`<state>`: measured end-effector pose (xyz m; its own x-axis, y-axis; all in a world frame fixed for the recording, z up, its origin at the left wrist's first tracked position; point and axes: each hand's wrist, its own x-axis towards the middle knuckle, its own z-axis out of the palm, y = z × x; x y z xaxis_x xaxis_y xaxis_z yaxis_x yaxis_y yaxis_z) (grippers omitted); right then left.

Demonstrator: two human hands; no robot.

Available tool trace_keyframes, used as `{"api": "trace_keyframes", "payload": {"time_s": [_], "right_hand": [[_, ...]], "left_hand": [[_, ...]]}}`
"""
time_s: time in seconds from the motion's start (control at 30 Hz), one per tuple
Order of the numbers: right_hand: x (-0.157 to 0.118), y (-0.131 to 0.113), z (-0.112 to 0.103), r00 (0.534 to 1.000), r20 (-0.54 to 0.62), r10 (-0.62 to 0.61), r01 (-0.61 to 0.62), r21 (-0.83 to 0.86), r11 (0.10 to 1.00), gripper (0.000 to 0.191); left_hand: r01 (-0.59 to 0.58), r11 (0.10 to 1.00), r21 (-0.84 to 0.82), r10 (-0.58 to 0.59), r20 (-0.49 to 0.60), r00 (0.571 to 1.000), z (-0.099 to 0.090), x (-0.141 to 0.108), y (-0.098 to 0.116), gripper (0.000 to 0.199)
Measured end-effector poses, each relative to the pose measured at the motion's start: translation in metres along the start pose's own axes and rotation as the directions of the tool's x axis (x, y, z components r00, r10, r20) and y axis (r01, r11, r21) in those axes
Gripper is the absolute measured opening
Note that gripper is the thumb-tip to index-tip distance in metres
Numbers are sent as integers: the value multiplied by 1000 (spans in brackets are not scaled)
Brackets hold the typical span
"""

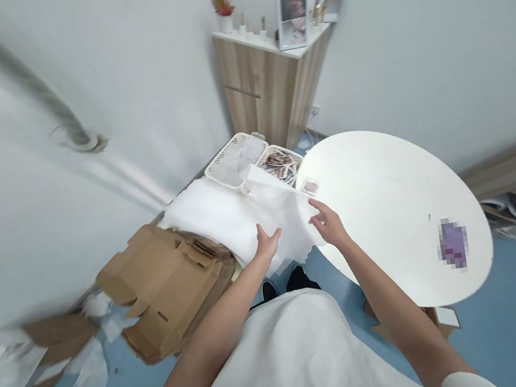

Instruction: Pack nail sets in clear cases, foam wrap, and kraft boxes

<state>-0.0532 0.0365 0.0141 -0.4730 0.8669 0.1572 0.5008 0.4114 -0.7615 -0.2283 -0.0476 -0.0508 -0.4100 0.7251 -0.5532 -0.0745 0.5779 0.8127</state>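
Observation:
A thin, see-through white foam sheet [285, 215] lies loosely across the gap between a white stack and the round table, its torn lower edge hanging down. Over its left part my left hand [269, 241] is open, with thumb and index finger spread. My right hand [327, 222] is at the sheet's right side by the table edge, fingers apart and index finger stretched forward; whether it touches the sheet is unclear. Just beyond those fingertips a small clear packet [310, 187] rests on the table. White foam sheets [212, 210] are piled to the left.
The round white table [385, 200] stands at right, with a blurred purple item [453, 244] on it. Two white baskets [231, 181] sit behind the sheets, one with printed pieces [281, 165]. Flattened cardboard boxes [169, 284] lie at left. A wooden cabinet [267, 95] fills the corner.

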Motion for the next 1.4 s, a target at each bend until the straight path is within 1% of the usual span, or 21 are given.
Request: {"api": "trace_keyframes", "payload": {"time_s": [0.07, 0.13, 0.23, 0.3, 0.4, 0.47, 0.53, 0.63, 0.7, 0.8, 0.93, 1.0, 1.1, 1.13, 1.2, 1.23, 1.3, 1.37, 1.4], "right_hand": [[-21, 9, -16, 994, -92, 62, -60, 30, 998, 48], [-42, 20, -31, 977, -176, 123, -116, 49, 992, 47], [-74, 43, -51, 930, -285, 231, -219, 72, 973, 47], [-95, 61, -63, 892, -334, 304, -298, 70, 952, 48], [-123, 90, -80, 838, -382, 389, -405, 41, 913, 49], [-139, 110, -90, 805, -408, 432, -457, 39, 889, 50], [-150, 129, -98, 775, -417, 474, -498, 58, 865, 50], [-161, 154, -108, 750, -411, 518, -537, 79, 840, 50], [-164, 169, -113, 746, -404, 529, -555, 62, 830, 50], [-166, 189, -117, 753, -376, 540, -580, 8, 814, 50], [-168, 208, -117, 784, -347, 514, -576, -100, 811, 49], [-169, 213, -117, 790, -349, 504, -576, -141, 806, 49], [-171, 214, -115, 796, -367, 481, -572, -196, 797, 48], [-171, 213, -114, 807, -364, 466, -560, -218, 799, 48], [-172, 210, -111, 845, -318, 430, -514, -263, 816, 47], [-172, 209, -109, 866, -281, 414, -487, -281, 827, 47], [-172, 207, -106, 893, -212, 398, -447, -304, 841, 45], [-173, 205, -104, 896, -183, 405, -443, -311, 841, 44], [-174, 205, -103, 892, -184, 412, -451, -309, 837, 44]], "left_hand": [[-14, 1000, -18, 16, 107, 994, 19, -3, 6, 87], [-74, 996, -47, 80, 156, 985, 41, -7, 10, 81], [-182, 980, -77, 194, 210, 958, 77, -11, 16, 74], [-234, 971, -49, 239, 269, 933, 102, -12, 18, 71], [-332, 941, 64, 295, 326, 898, 137, -11, 21, 69], [-411, 897, 162, 333, 363, 870, 157, -9, 22, 70], [-489, 837, 245, 365, 416, 833, 175, -8, 22, 66], [-570, 766, 297, 387, 495, 778, 198, -4, 22, 53], [-598, 734, 322, 391, 520, 760, 211, -1, 21, 45], [-616, 682, 393, 378, 532, 758, 226, 4, 22, 41], [-590, 655, 473, 333, 520, 787, 241, 8, 22, 44], [-586, 621, 521, 314, 520, 795, 245, 8, 21, 45], [-612, 515, 600, 303, 540, 785, 247, 5, 17, 47], [-620, 472, 627, 311, 540, 782, 247, 4, 16, 47], [-623, 379, 684, 344, 521, 781, 245, 0, 14, 49], [-625, 330, 708, 362, 517, 776, 244, -3, 14, 49], [-653, 240, 718, 368, 555, 746, 242, -7, 14, 46], [-698, 179, 693, 321, 630, 707, 242, -10, 15, 43], [-713, 156, 684, 288, 659, 695, 242, -11, 16, 42]]}}
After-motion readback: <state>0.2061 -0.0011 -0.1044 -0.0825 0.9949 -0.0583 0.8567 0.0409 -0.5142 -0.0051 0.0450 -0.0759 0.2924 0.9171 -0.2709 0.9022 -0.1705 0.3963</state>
